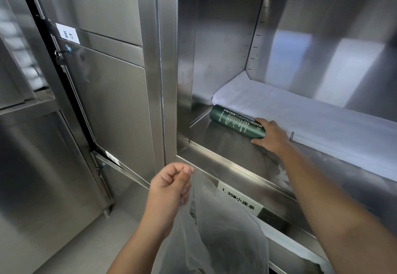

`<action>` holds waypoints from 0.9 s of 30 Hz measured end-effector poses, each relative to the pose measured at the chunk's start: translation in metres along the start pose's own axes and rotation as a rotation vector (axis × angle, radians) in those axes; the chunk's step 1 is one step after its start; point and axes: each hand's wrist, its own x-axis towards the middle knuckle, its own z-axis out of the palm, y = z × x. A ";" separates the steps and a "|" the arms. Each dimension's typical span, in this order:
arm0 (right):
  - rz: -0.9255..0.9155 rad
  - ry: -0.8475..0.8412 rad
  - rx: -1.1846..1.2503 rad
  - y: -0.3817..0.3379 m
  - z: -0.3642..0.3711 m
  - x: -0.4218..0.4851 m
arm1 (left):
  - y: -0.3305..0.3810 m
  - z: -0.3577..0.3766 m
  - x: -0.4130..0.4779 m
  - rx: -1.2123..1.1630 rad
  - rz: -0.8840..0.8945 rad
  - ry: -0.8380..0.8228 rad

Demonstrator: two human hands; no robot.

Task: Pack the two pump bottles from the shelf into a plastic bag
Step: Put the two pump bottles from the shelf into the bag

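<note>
Head view. Dark green pump bottle (235, 120) with white lettering, on its side on the steel floor of the open shelf compartment (214, 142), just beside the front edge of the folded white linen (311, 119). Base end toward the left wall; opposite end hidden inside the right hand (274, 135). Arm reached into the compartment, thumb over the top of the bottle, fingers curled beneath it: a firm grip on the bottle. Bottle resting on the floor or just lifted: not determinable.

Below and in front of the shelf lip, left hand (169, 187), fingers curled, pinching the rim of the plastic bag (217, 237) between thumb and fingertips. Bag translucent, hanging down from the pinch. Dark greenish shape dimly visible through the film low in the bag; identity not determinable.

On the front lip of the shelf, white label (239, 198) with printed characters, partly behind the bag. To the left, closed steel cabinet doors (111, 102), with a door label (68, 34) and a small padlock (58, 58) at the door edge.
</note>
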 end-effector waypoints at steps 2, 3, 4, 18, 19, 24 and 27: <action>0.023 0.032 0.054 0.000 0.002 -0.002 | 0.001 0.001 0.000 0.005 0.003 -0.005; 0.029 0.046 0.077 -0.001 0.003 -0.003 | 0.001 0.001 0.000 0.006 0.004 -0.005; 0.032 0.056 0.092 -0.001 0.004 -0.005 | 0.001 0.002 0.001 0.006 0.004 -0.005; -0.003 0.083 0.198 0.002 -0.010 -0.073 | -0.008 0.006 0.013 -0.022 -0.019 -0.058; -0.001 0.095 0.226 0.001 -0.012 -0.083 | -0.009 0.006 0.014 -0.025 -0.023 -0.065; 0.009 0.113 0.341 -0.012 -0.009 -0.136 | -0.020 0.001 0.019 -0.023 -0.057 -0.075; 0.017 0.092 0.362 -0.019 -0.006 -0.165 | -0.024 0.000 0.020 -0.016 -0.070 -0.086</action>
